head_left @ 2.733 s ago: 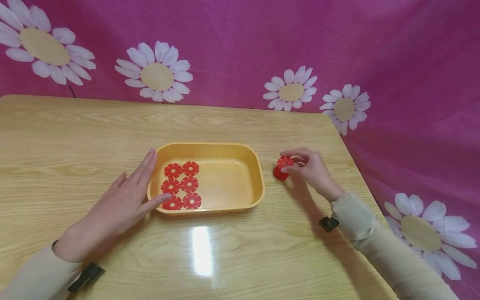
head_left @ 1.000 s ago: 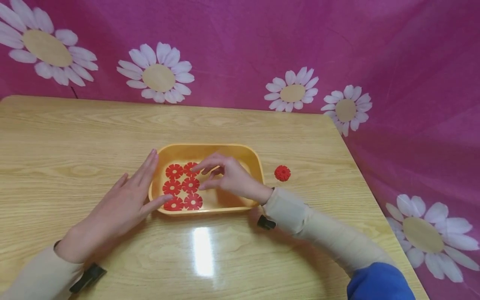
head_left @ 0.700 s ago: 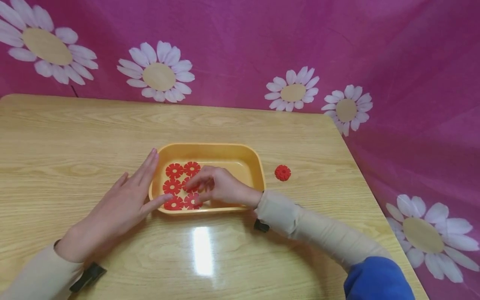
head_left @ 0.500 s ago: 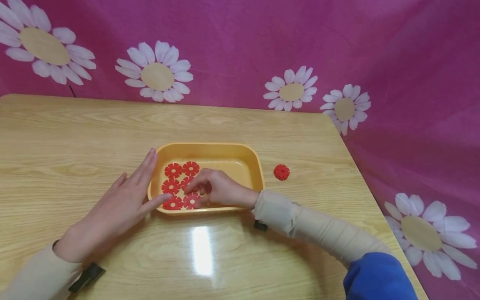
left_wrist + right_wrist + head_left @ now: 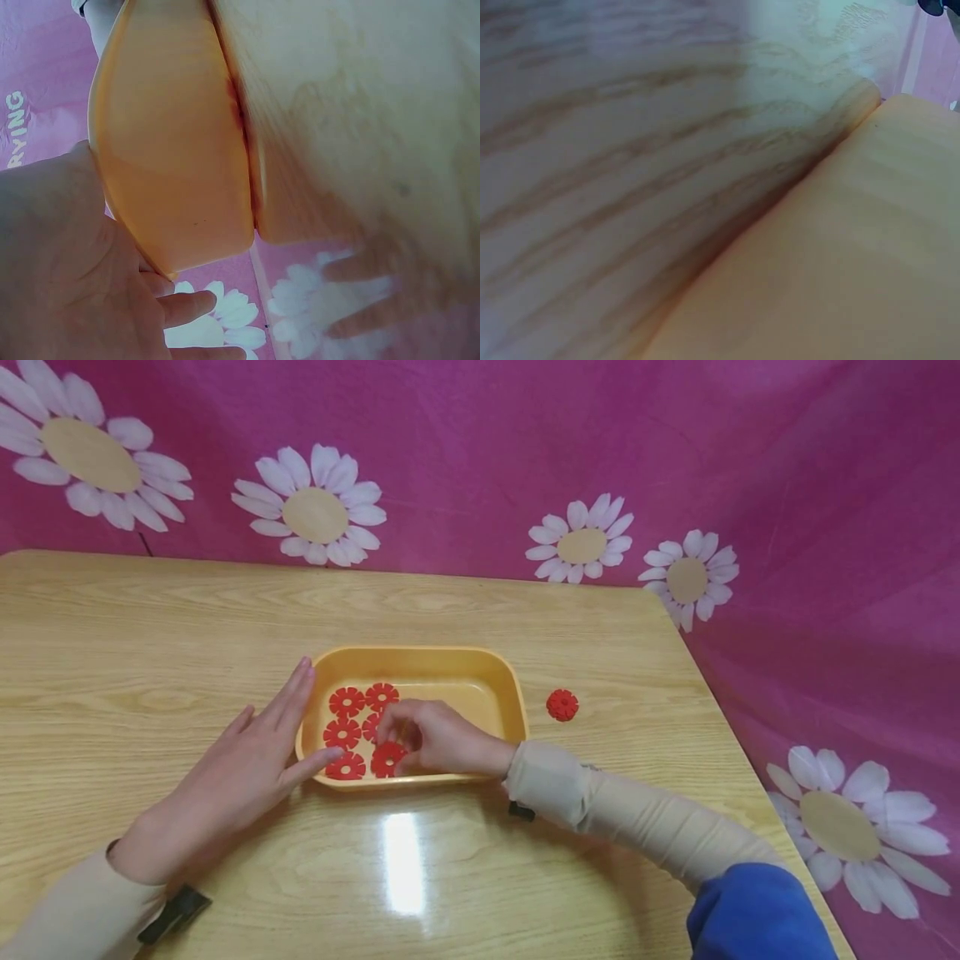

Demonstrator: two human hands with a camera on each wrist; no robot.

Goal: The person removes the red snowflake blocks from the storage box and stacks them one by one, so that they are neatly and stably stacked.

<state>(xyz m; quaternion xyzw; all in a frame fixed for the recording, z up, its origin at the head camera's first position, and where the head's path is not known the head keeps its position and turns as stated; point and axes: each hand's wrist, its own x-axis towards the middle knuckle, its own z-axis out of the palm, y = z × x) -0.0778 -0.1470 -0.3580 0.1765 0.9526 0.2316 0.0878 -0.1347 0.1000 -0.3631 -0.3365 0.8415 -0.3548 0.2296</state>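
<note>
In the head view, an orange tray (image 5: 480, 656) holds several flat red interlocking discs with notched edges. My right hand (image 5: 442, 737) is inside the tray and pinches one red disc (image 5: 387, 760) at the front of the right-hand column. Its fingers partly cover the disc (image 5: 371, 727) behind. My left hand (image 5: 240, 768) lies along the tray's left end with fingers straight, its thumb reaching over the rim above the front-left disc (image 5: 346, 767). From the left wrist, the left hand (image 5: 82, 262) shows against the tray's outer wall (image 5: 172, 165).
A small stack of red discs (image 5: 562, 705) stands on the wooden table (image 5: 465, 877) to the right of the tray. The tray's outer wall (image 5: 840, 247) fills the lower right of the right wrist view. Behind the table hangs a pink flowered cloth (image 5: 450, 460).
The right hand has gone from the stack at the right into the tray, moved toward its front, and taken hold of the front disc, now shifted slightly right. The left hand has stayed put.
</note>
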